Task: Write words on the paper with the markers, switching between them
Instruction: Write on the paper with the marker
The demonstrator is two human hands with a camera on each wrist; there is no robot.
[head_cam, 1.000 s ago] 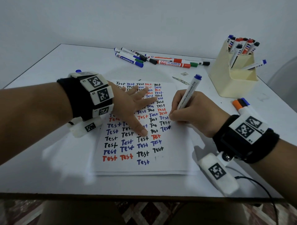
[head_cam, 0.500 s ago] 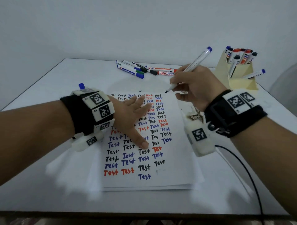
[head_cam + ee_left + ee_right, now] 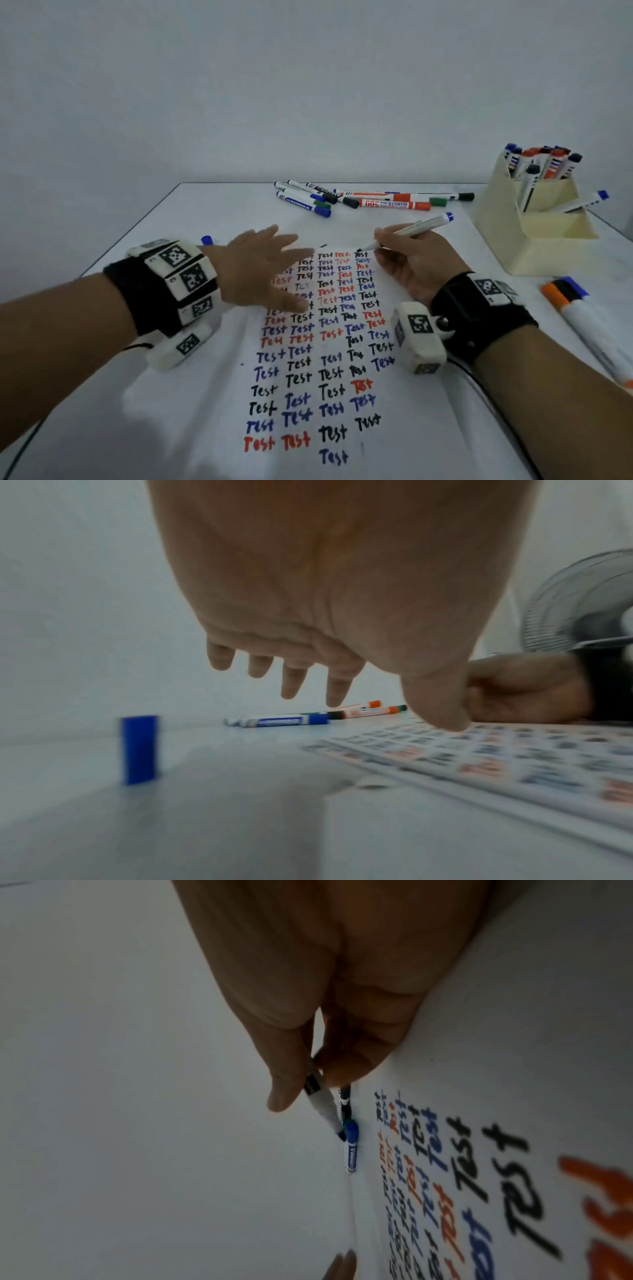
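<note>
The white paper [image 3: 318, 383], filled with rows of "Test" in black, blue and red, lies in the middle of the table. My left hand [image 3: 263, 270] hovers over its far left part with fingers spread and straight; in the left wrist view the thumb tip [image 3: 445, 718] reaches down to the sheet [image 3: 496, 761]. My right hand [image 3: 411, 260] grips an uncapped blue marker [image 3: 411, 229], tip down by the paper's far edge. In the right wrist view thumb and fingers pinch that marker [image 3: 322, 1102]. A blue cap [image 3: 206, 240] stands left of the paper.
Several loose markers [image 3: 359, 200] lie at the back of the table. A cream holder [image 3: 534, 240] with several markers stands at the back right. Two fat markers [image 3: 582, 315] lie along the right edge. A fan [image 3: 582, 601] stands beyond the table.
My right hand left the paper's lower right with the marker, lifted toward the back, and now sits low at the paper's far edge. My left hand rose off the sheet and shifted farther back.
</note>
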